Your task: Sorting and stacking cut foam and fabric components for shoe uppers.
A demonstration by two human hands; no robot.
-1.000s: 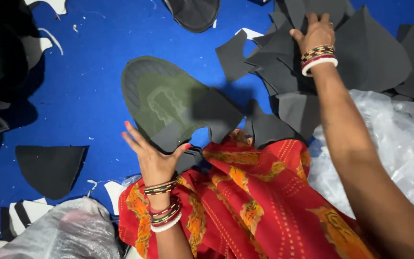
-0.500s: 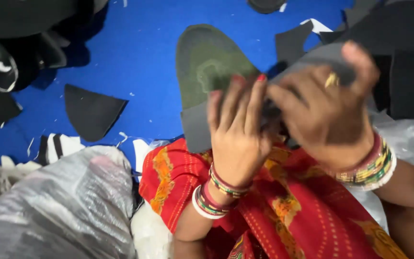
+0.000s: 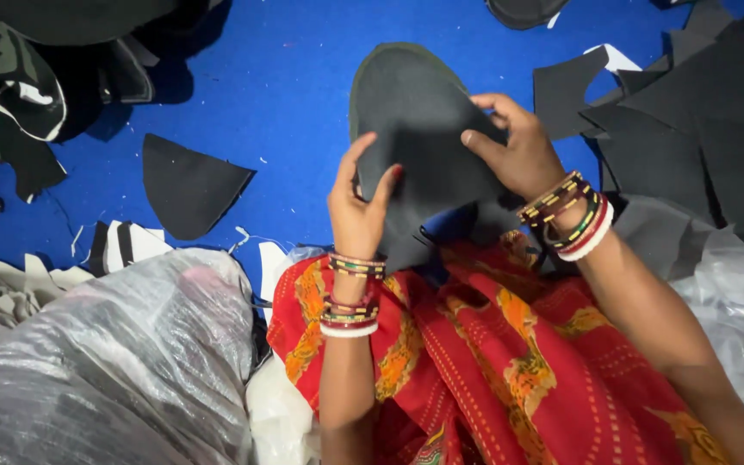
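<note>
Gripping a dark sole-shaped foam piece (image 3: 419, 129) by its two side edges above the red patterned cloth (image 3: 492, 362), the left hand (image 3: 356, 211) and right hand (image 3: 514, 151) hold something that looks light, thin and bendy.

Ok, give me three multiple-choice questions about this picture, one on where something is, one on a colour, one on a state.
1. Where does the loose dark triangular piece lie?
A. on the blue floor
B. on the red cloth
C. in a hand

2. What colour is the patterned cloth on the lap?
A. green
B. red and orange
C. white

3. How is the dark sole-shaped piece held?
A. by both hands
B. by one hand
C. by none

Answers: 1 A, it rests left of the hands; 2 B, plainly so; 3 A, left hand and right hand both grip it.
</note>
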